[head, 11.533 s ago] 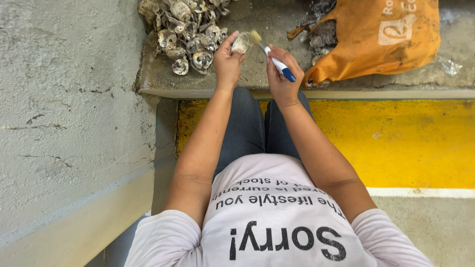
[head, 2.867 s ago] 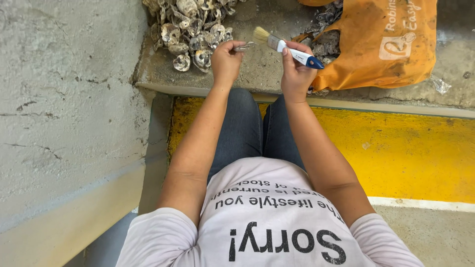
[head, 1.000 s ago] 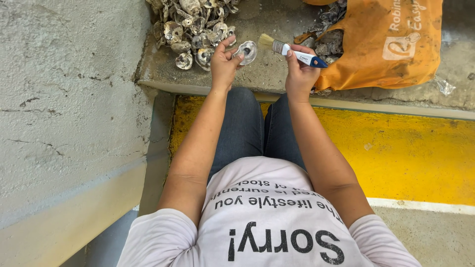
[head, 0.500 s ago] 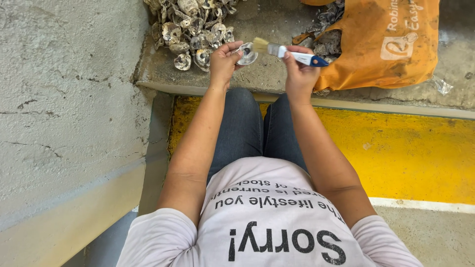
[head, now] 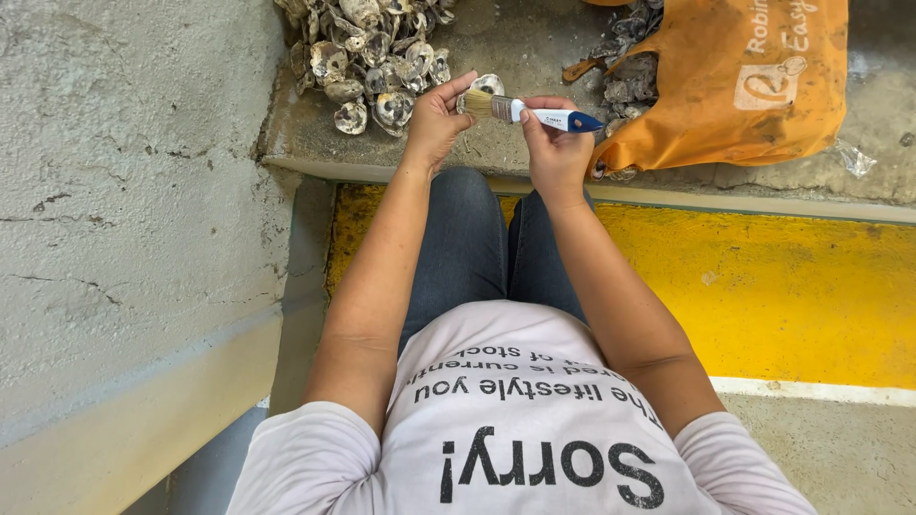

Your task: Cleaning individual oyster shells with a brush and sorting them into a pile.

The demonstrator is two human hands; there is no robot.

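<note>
L hand (head: 437,119) pinches one shell (head: 488,85) by its edge, fingertips clamped on it, held up in the air above the ledge's (head: 515,57) near edge. R hand (head: 551,143) is closed round the blue-and-white handle of a brush (head: 520,111), bristles laid against the shell's underside/near face, so brush and shell touch right betw. the two hands.

Progress, as a judgement: partway. A pile (head: 367,52) of pale, clean-looking shells sits at the ledge's far-left corner, just beside the L hand; that looks like the done lot. Darker, dirtier shells (head: 625,67) spill from the mouth of the orange bag (head: 735,86) on the ledge's right side, near the R hand; prob. the lot left to do. Can't tell how many remain inside the bag. The shell in hand looks mid-clean.

Shell vs grip: sits at the L fingertips, not in the palm, tilted w/ open face toward the person; brush tip meets it from the right. Yellow floor strip (head: 763,286) runs below the ledge.
</note>
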